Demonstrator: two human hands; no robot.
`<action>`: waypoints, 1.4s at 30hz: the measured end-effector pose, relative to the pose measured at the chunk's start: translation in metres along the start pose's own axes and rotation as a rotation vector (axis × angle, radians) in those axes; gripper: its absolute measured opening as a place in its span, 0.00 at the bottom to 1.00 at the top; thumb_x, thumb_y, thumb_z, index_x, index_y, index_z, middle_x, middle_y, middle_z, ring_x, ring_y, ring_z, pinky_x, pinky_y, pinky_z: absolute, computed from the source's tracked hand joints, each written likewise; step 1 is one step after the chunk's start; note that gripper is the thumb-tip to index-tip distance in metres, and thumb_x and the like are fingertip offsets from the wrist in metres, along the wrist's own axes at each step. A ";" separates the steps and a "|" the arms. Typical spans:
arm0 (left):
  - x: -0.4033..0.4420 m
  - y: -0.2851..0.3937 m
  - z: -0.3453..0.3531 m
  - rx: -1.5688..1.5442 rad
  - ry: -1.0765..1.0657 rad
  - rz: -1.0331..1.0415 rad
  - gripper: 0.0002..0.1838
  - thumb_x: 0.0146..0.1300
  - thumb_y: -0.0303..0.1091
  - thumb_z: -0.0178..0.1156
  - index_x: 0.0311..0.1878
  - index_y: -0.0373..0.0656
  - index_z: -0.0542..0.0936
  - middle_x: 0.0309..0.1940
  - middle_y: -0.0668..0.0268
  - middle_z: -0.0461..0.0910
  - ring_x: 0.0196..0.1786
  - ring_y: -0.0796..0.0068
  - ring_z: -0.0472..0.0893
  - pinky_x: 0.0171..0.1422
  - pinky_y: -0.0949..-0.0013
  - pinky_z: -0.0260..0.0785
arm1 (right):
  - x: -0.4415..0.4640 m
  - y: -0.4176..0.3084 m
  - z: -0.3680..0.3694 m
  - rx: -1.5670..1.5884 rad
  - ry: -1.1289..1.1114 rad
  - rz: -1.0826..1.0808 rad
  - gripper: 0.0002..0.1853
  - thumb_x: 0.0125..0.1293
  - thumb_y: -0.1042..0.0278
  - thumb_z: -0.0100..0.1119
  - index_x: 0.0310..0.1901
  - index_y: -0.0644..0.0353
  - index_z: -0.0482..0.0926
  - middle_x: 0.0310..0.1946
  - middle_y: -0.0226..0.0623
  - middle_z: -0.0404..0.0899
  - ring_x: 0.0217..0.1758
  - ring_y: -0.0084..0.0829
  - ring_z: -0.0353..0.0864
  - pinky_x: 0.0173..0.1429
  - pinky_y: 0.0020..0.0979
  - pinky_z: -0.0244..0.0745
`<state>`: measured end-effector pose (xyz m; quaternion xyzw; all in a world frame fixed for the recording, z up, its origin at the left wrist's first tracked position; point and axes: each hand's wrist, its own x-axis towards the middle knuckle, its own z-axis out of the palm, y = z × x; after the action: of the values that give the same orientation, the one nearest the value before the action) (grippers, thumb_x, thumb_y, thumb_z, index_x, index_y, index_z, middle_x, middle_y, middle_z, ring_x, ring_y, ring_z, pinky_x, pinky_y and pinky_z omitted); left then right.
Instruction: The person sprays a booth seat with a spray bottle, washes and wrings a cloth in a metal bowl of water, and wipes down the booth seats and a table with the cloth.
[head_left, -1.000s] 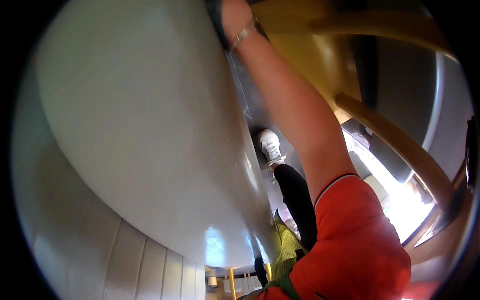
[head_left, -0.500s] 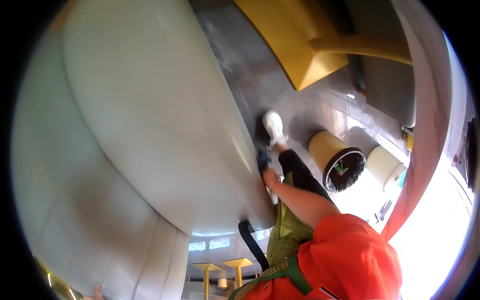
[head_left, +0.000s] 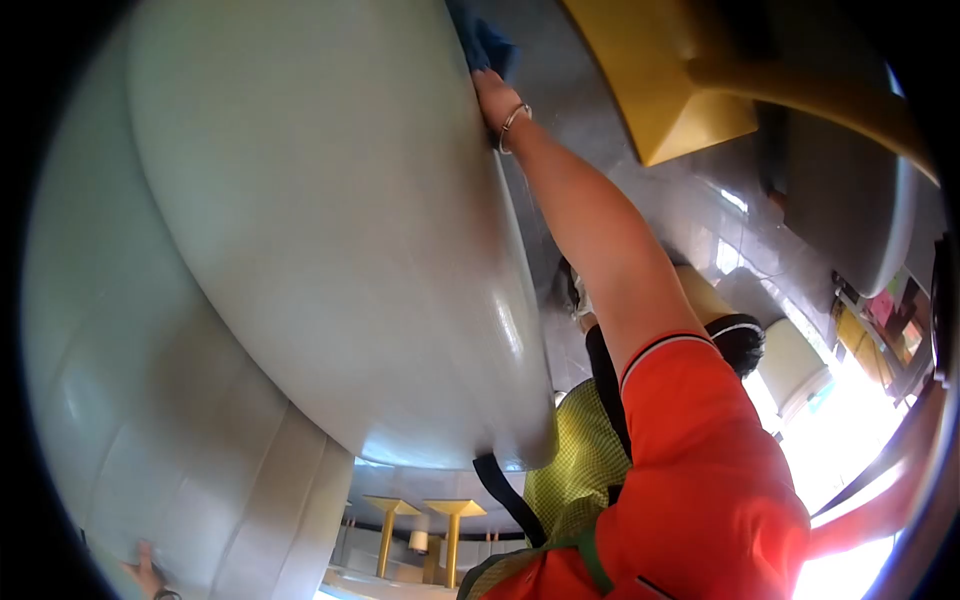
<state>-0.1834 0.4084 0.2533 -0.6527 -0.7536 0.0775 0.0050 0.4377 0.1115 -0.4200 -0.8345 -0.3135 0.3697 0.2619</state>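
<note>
Right hand (head_left: 496, 100) holds a crumpled blue cloth (head_left: 486, 45) at the front edge of a smooth grey-beige padded bench (head_left: 330, 230)

The cloth lies just beyond the right hand's knuckles, on the side away from the thin silver bracelet (head_left: 512, 128), and runs out of view at the top. The fingers sink into its folds, so how tightly they close is hidden. This grip is well apart from the bench's rounded front corner beside the yellow-green checked apron (head_left: 580, 430).

The left hand (head_left: 147, 572), dark band at its wrist, is on the bench's pale panelled backrest (head_left: 120, 400), near its outer edge; too small to tell whether its fingers are spread or curled.
</note>
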 end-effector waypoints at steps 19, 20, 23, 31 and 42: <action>-0.144 0.005 0.033 0.030 -0.058 0.339 0.42 0.57 0.39 0.58 0.68 0.44 0.42 0.67 0.54 0.44 0.68 0.62 0.49 0.69 0.65 0.42 | -0.549 0.019 0.122 0.692 -0.684 0.872 0.13 0.63 0.67 0.41 0.43 0.64 0.72 0.36 0.43 0.77 0.37 0.36 0.77 0.40 0.36 0.73; -0.139 -0.055 0.034 0.094 -0.041 0.400 0.44 0.55 0.36 0.60 0.68 0.45 0.41 0.67 0.54 0.44 0.68 0.61 0.49 0.69 0.64 0.42 | -0.545 0.023 0.107 0.808 -0.595 0.988 0.13 0.63 0.67 0.41 0.43 0.64 0.72 0.36 0.42 0.77 0.36 0.34 0.78 0.40 0.36 0.73; -0.184 -0.082 0.054 0.051 -0.008 0.449 0.48 0.49 0.31 0.62 0.68 0.42 0.42 0.67 0.51 0.45 0.68 0.57 0.49 0.70 0.62 0.41 | -0.535 0.093 0.148 1.371 0.065 1.131 0.15 0.63 0.71 0.39 0.50 0.64 0.68 0.42 0.43 0.75 0.40 0.37 0.77 0.42 0.33 0.74; -0.215 -0.043 0.063 -0.054 0.039 0.289 0.45 0.51 0.29 0.61 0.67 0.38 0.43 0.67 0.55 0.45 0.67 0.61 0.50 0.69 0.65 0.41 | -0.313 -0.044 -0.001 0.747 0.115 0.582 0.23 0.59 0.59 0.42 0.55 0.59 0.65 0.47 0.48 0.72 0.52 0.43 0.69 0.54 0.33 0.63; -0.196 -0.083 0.080 -0.151 0.212 0.578 0.37 0.54 0.22 0.55 0.65 0.35 0.50 0.65 0.55 0.51 0.67 0.65 0.53 0.69 0.66 0.42 | -0.437 -0.108 -0.013 -0.323 -0.167 -0.536 0.16 0.54 0.69 0.51 0.47 0.48 0.74 0.45 0.42 0.68 0.49 0.42 0.66 0.50 0.42 0.62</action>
<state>-0.2451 0.1952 0.2027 -0.8427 -0.5360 -0.0486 0.0128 0.1811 -0.1324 -0.1423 -0.7198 -0.5971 0.3001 0.1876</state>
